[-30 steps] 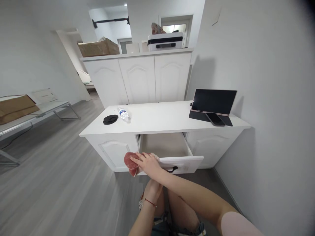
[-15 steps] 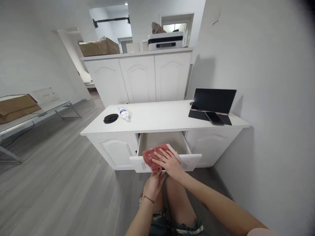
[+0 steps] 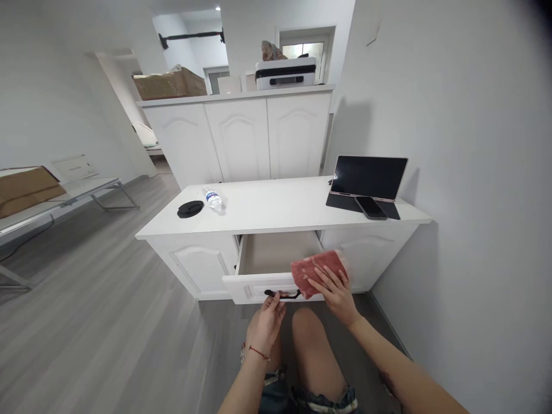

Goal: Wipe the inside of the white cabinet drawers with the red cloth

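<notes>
- Right hand [image 3: 337, 294]: fingers spread apart on the red cloth [image 3: 311, 269], which covers the right part of the drawer front [image 3: 244, 289].
- Left hand [image 3: 270, 316]: clamped on the black handle [image 3: 295, 296] (steadying, presumably).
- Seemingly mid-wipe; another stroke calls for even pressure.

The drawer [image 3: 248, 288] is white with a black handle [image 3: 293, 296]; over its right end, a dusty-red cloth [image 3: 307, 270] has paler patches. Above the drawer, the worktop [image 3: 271, 204] is white; left of the drawer, the floor [image 3: 138, 322] is streaked grey.
</notes>
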### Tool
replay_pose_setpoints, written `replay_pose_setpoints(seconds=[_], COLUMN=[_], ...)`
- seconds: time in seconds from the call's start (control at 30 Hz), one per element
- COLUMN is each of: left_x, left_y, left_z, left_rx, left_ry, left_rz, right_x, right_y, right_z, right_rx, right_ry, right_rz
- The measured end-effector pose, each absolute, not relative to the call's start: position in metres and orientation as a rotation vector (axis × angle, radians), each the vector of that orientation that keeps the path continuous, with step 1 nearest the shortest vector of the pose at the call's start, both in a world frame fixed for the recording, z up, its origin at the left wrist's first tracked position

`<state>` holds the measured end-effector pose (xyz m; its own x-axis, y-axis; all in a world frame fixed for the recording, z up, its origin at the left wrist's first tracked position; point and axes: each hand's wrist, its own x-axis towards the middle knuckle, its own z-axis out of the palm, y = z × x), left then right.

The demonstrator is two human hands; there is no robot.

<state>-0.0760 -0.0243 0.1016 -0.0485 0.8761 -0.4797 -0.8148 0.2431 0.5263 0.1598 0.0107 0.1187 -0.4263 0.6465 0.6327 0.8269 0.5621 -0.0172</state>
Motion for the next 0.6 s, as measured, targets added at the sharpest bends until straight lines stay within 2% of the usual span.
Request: replay_pose_setpoints(seconds=[0.33,0.6], left_x=[-0.076,-0.072], left_y=[-0.025,-0.011], left_z=[0.105,0.104], left_rx=[0.121,0.096], left_ry=[0.881,0.885], left_rz=[1.364,1.365], right_x=[0.153,0.112], right_y=[-0.004,0.003], right_z=[0.082,0.055], right_rx=[-1.36,-1.529], right_ry=[-1.682,-1.248], right_rz=[-0.493,-0.101])
